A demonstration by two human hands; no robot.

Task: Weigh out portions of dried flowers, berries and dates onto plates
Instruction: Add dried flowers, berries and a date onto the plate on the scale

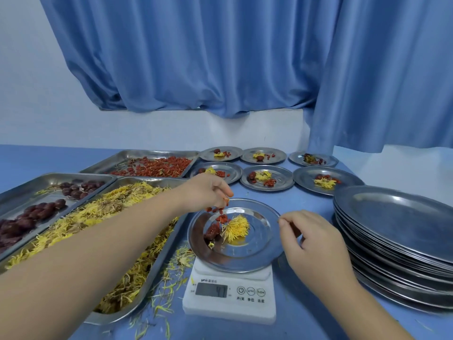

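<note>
Steel plate (259,241) on the scale (229,306), we're topping up berries (221,219).
Left hand (208,190) is pinching a few right over the plate so they're dropping beside the date (212,232) and flower (235,228); right hand (316,236) is curling at the rim, can't tell if it's gripping.

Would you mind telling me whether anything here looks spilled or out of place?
Yes: loose yellow petals lie spilled on the blue table between the flower tray and the scale, and more strays sit in the berry tray.
</note>
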